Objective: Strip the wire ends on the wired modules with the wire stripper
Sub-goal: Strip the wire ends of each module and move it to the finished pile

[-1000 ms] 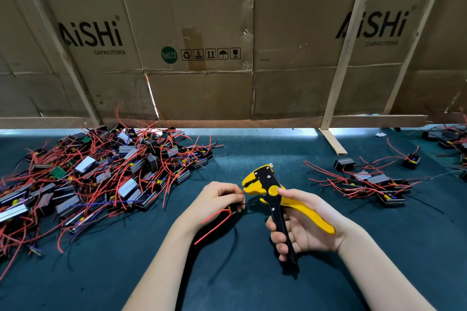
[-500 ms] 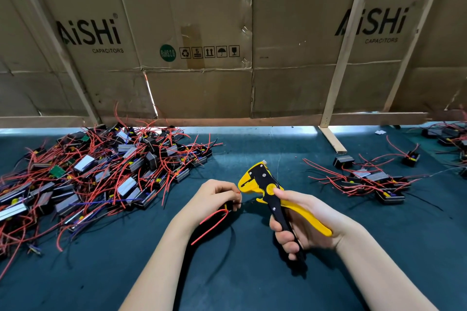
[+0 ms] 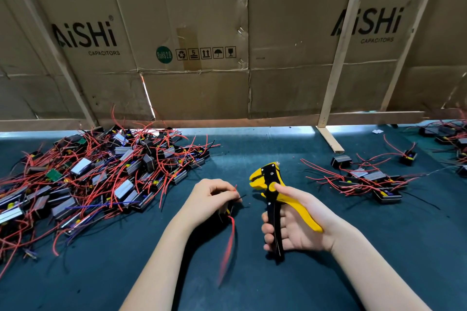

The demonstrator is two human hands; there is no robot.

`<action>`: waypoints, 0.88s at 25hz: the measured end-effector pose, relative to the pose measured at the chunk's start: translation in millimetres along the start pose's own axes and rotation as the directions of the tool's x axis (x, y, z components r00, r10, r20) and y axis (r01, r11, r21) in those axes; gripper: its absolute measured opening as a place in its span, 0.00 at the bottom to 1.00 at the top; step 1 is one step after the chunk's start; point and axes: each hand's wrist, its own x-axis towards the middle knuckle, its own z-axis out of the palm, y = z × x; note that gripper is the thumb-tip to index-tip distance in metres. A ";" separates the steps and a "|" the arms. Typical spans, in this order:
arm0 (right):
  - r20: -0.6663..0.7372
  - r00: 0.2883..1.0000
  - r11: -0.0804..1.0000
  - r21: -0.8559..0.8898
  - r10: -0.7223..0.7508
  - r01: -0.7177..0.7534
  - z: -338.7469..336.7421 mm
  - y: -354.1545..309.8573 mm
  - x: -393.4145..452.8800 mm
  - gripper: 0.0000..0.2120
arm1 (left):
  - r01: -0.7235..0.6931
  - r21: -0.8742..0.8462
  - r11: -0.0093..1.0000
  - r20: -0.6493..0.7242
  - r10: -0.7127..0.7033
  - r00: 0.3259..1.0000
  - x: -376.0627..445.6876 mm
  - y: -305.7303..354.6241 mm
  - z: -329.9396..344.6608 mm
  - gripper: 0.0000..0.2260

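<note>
Yellow and black, the wire stripper (image 3: 271, 189) stands almost upright in the right hand (image 3: 295, 225) near the middle of the head view. The fingers (image 3: 268, 231) of this hand are curled round the black handle, the thumb lies near the yellow pivot, and the yellow handle rests across the palm and points to the lower right. The head of the tool is turned toward the left, and it is apart from the other hand.

The left hand (image 3: 208, 201) is just beside the tool, on its left, low over the dark green tabletop (image 3: 353, 247). Its fingers are curled and they hold a small dark wired module (image 3: 228, 209), which is mostly hidden under the hand. A red wire (image 3: 228, 242) hangs down from this module toward the viewer and is blurred. A short red end and thin black wire ends come out at the fingertips, pointing to the stripper but not touching it.

On the left part of the tabletop lies a big pile of modules (image 3: 101, 174) with many tangled red wires. On the right part lies a smaller group of modules (image 3: 371, 179), also with red wires, well apart from the big pile. Behind the tabletop stands a cardboard wall (image 3: 202, 83) with the printed words "AiSHi CAPACITORS", supported by light wooden strips (image 3: 338, 58).
</note>
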 end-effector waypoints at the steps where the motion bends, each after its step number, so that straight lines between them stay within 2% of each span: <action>1: -0.026 1.000 0.998 0.060 -0.001 0.003 -0.3 -0.3 0.8 0.27 | 0.001 0.061 0.998 -0.101 0.006 0.995 0.8 -1.0 -1.8 0.05; 3: -0.057 0.998 0.988 0.154 -0.010 0.018 -1.5 -1.6 1.9 0.26 | 0.013 0.105 0.994 -0.272 0.016 0.962 1.1 0.0 -6.2 0.03; 6: -0.062 0.998 0.981 0.193 -0.005 0.017 -1.6 -1.5 2.3 0.25 | -0.085 -0.006 0.996 -0.393 0.076 0.916 -0.5 20.5 -7.2 0.04; 10: -0.040 0.999 0.979 0.203 -0.008 0.016 -3.3 -2.1 2.8 0.23 | -0.336 0.046 0.941 -0.405 0.325 0.855 18.4 82.3 16.7 0.05; 12: -0.031 1.000 0.975 0.220 -0.007 0.013 -3.3 -2.3 3.1 0.22 | -0.335 -0.066 0.940 -0.337 0.295 0.894 33.0 115.2 38.6 0.09; 14: -0.032 0.999 0.972 0.237 0.001 0.007 -2.2 -1.9 3.4 0.21 | -0.246 -0.138 0.959 -0.105 0.233 0.967 41.1 137.3 59.4 0.22; 16: -0.041 0.999 0.971 0.239 0.005 0.005 -1.5 -1.6 3.3 0.21 | -0.210 -0.083 0.974 0.096 0.217 0.971 41.4 134.4 71.7 0.29; 17: -0.046 0.999 0.972 0.236 0.004 0.006 -1.6 -1.6 3.3 0.21 | -0.226 -0.026 0.974 0.110 0.228 0.968 39.4 125.6 69.9 0.27; 18: -0.049 0.999 0.973 0.230 0.002 0.009 -1.8 -1.7 3.1 0.22 | -0.244 0.032 0.969 0.067 0.242 0.968 36.9 113.6 63.0 0.22; 20: -0.055 0.998 0.976 0.216 -0.001 0.013 -1.4 -1.9 2.7 0.22 | -0.252 0.192 0.948 -0.121 0.278 0.953 33.4 82.8 40.2 0.14; 22: -0.066 0.998 0.978 0.207 -0.002 0.016 -1.0 -2.1 2.8 0.23 | -0.110 0.454 0.884 -0.314 0.274 0.909 28.2 47.5 10.1 0.11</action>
